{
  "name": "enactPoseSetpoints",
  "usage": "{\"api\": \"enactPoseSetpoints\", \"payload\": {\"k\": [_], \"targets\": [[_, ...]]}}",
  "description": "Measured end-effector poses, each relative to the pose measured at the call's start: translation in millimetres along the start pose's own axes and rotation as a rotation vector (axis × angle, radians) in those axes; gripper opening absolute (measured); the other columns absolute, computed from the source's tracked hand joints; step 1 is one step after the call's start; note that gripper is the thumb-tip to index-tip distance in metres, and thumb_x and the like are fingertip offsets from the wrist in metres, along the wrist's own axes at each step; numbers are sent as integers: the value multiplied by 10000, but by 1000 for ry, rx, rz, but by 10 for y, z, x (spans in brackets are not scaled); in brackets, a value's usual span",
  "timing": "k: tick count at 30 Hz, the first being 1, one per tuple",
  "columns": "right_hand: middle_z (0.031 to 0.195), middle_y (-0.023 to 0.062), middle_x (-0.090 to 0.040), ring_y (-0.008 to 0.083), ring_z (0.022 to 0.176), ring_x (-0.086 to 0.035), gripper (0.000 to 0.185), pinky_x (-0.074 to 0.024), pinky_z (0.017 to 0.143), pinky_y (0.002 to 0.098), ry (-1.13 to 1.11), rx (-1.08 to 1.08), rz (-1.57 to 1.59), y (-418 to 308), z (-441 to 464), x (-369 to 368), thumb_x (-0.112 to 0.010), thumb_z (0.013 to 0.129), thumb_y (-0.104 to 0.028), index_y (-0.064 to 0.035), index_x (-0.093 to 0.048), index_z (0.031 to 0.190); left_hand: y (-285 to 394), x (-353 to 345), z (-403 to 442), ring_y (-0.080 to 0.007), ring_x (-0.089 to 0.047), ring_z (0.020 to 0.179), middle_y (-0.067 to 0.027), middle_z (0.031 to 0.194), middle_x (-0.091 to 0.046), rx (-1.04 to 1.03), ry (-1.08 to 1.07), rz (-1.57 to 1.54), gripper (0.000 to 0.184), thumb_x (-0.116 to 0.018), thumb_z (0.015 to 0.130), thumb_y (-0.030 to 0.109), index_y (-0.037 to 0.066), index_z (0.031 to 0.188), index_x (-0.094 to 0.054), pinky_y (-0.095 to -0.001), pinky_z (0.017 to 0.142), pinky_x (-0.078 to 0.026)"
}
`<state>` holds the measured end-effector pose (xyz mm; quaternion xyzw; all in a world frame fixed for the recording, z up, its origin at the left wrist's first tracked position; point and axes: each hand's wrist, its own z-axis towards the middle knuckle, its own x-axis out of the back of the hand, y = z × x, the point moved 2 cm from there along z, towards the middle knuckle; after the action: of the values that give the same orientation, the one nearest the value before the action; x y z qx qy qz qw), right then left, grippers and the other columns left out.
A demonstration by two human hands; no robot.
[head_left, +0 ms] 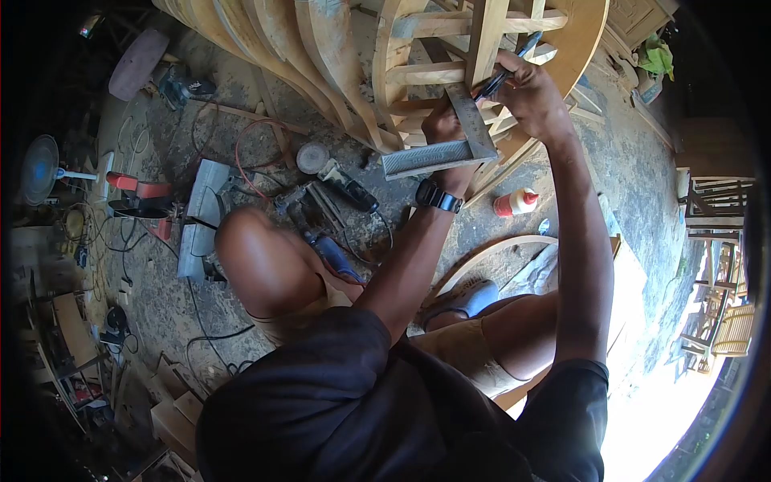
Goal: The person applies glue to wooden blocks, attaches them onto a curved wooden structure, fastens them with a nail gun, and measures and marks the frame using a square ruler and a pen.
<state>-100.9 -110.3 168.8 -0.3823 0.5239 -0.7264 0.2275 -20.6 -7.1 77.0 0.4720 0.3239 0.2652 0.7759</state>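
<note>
A metal try square [434, 159] with a ridged handle lies against the slats of a curved wooden frame [484, 48]. My left hand [442, 122], with a watch on its wrist, is closed at the square's blade, which partly hides its fingers. Above and to the right, my right hand [534, 96] is closed around a slim blue-and-dark pen [528, 44]. Its lower end points at the upright slat beside the blade. The exact contact of the pen's tip is hidden.
Curved wooden pieces [321, 56] stand at the upper left. On the floor lie an angle grinder [349, 186], a blue power tool [329, 255], cables, and a glue bottle [516, 202] with a red cap. A cut-off saw [140, 193] and a fan [40, 170] are at left.
</note>
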Motion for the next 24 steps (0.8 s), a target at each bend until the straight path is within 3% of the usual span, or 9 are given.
{"api": "enactPoseSetpoints", "payload": {"k": [1, 3, 5, 14, 18, 20, 24], "targets": [[963, -31, -733, 89, 920, -637, 454, -512, 889, 284, 2, -37, -6, 10, 5, 4, -824, 783, 5, -113, -707, 1205, 51, 2, 13, -123, -626, 601, -65, 747, -680, -203, 10, 167, 153, -731, 929, 77, -17, 1051, -740, -305, 513, -484], [973, -29, -734, 89, 933, -638, 462, -512, 903, 286, 4, -73, -14, 4, -2, 4, -823, 785, 3, -120, -706, 1214, 118, -2, 20, -137, -627, 582, -70, 734, -669, -407, 21, 332, 148, -721, 923, 56, -20, 1049, -739, -309, 489, -476], [1016, -22, -733, 106, 981, -650, 475, -515, 942, 301, 1, -22, -111, -33, -22, 0, -812, 795, 0, -129, -697, 1237, 168, -10, 25, -172, -634, 569, -85, 745, -666, -491, 41, 394, 139, -695, 910, 14, -27, 1038, -734, -309, 489, -472], [1206, 71, -722, 222, 1156, -670, 508, -501, 1015, 368, 8, 41, -364, -120, -85, 16, -742, 862, -46, -134, -620, 1346, 137, 10, 9, -207, -625, 568, -93, 743, -627, -504, 6, 344, 133, -708, 868, -14, -6, 1000, -729, -335, 496, -478], [1278, 84, -694, 238, 1198, -654, 517, -498, 1021, 376, 22, 82, -400, -105, -151, 65, -714, 871, -22, -126, -600, 1364, 210, 25, 29, -234, -647, 653, -92, 761, -637, -616, -7, 447, 199, -711, 819, -45, 0, 1012, -721, -348, 542, -503], [1324, 77, -673, 251, 1225, -642, 495, -491, 1038, 377, 87, 200, -441, -104, -197, 113, -683, 880, 14, -111, -604, 1352, 168, 33, 29, -256, -650, 709, -98, 786, -648, -608, 18, 408, 244, -713, 792, -49, 7, 1029, -718, -353, 575, -518], [1335, 63, -670, 247, 1226, -640, 463, -505, 1025, 349, 100, 149, -327, -203, -292, 193, -668, 892, 29, -102, -613, 1333, 102, 43, 38, -256, -648, 711, -104, 818, -654, -597, 8, 360, 255, -727, 778, -39, 7, 1029, -716, -345, 568, -520]]}}
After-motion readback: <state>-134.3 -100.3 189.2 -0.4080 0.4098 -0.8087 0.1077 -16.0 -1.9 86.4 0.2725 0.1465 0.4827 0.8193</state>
